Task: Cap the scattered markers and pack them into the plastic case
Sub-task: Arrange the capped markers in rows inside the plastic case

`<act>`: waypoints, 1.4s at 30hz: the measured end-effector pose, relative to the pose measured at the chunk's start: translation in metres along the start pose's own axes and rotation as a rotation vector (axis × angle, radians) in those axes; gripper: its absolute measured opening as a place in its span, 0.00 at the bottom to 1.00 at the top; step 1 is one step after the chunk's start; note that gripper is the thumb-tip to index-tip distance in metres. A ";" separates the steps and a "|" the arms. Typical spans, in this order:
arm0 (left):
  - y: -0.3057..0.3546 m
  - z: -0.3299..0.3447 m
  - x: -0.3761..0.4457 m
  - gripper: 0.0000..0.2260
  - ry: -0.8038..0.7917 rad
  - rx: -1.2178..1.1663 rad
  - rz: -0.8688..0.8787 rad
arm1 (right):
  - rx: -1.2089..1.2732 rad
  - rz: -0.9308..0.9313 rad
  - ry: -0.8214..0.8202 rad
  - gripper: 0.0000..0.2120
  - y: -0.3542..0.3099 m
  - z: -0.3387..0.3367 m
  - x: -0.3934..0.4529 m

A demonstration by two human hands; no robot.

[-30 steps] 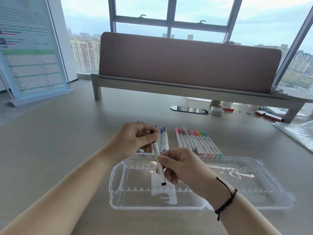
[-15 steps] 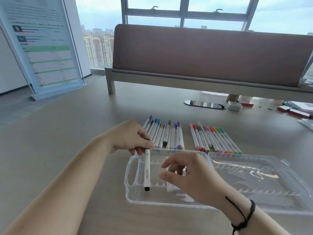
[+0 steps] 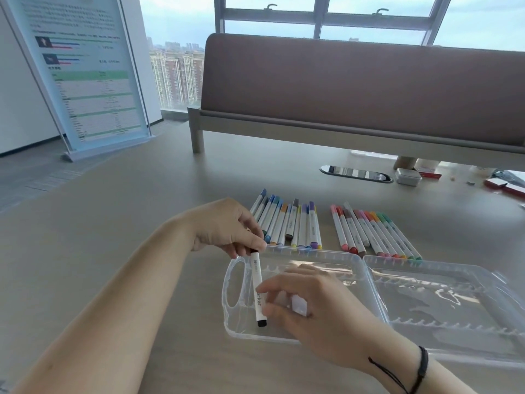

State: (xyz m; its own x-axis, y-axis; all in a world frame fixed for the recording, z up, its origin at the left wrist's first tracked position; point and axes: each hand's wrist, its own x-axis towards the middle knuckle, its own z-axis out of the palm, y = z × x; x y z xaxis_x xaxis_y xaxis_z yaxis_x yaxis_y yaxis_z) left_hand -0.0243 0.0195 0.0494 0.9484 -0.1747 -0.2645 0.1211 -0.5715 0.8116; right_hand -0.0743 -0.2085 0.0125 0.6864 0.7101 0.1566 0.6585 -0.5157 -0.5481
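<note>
Packing has only begun: the clear plastic case (image 3: 377, 282) lies open on the table (image 3: 119, 223), with one black-capped marker (image 3: 258, 288) going into its leftmost slots. Behind its far rim two rows of capped markers (image 3: 287, 223) wait, so nearly all remains. I pinch the marker's top end with my left hand (image 3: 224, 226); my right hand (image 3: 306, 305) touches its barrel, fingers loosely spread.
</note>
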 end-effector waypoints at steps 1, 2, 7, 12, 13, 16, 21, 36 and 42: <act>0.000 0.000 0.000 0.09 0.007 -0.008 -0.012 | -0.013 -0.019 -0.007 0.11 0.000 0.000 0.000; -0.001 0.000 0.001 0.10 0.018 -0.017 -0.023 | -0.022 -0.034 -0.014 0.11 0.000 0.000 0.000; -0.003 -0.002 0.002 0.10 0.027 -0.001 -0.034 | -0.074 -0.067 -0.057 0.15 -0.001 0.002 0.001; -0.002 0.001 0.001 0.11 0.039 0.092 0.017 | -0.085 -0.056 -0.063 0.19 0.002 0.005 0.003; -0.001 0.001 0.000 0.11 0.047 0.127 0.032 | -0.093 -0.055 -0.067 0.19 0.003 0.005 0.003; -0.006 0.002 -0.004 0.15 0.093 0.284 0.071 | -0.132 -0.050 -0.084 0.20 0.003 0.003 0.004; -0.035 0.000 -0.012 0.30 0.180 0.467 0.171 | -0.205 -0.055 -0.133 0.27 0.002 0.000 0.003; -0.053 0.025 -0.021 0.35 0.223 0.471 0.153 | -0.320 0.009 -0.217 0.27 -0.002 -0.003 0.001; -0.055 0.026 -0.010 0.35 0.227 0.390 0.153 | -0.403 -0.011 -0.278 0.26 0.005 -0.015 0.000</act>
State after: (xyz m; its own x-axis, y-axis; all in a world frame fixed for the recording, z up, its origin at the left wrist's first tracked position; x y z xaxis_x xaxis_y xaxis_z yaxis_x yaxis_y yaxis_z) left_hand -0.0479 0.0315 -0.0065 0.9921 -0.1255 -0.0018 -0.1026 -0.8188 0.5648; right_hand -0.0660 -0.2184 0.0223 0.6069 0.7891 -0.0948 0.7697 -0.6132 -0.1778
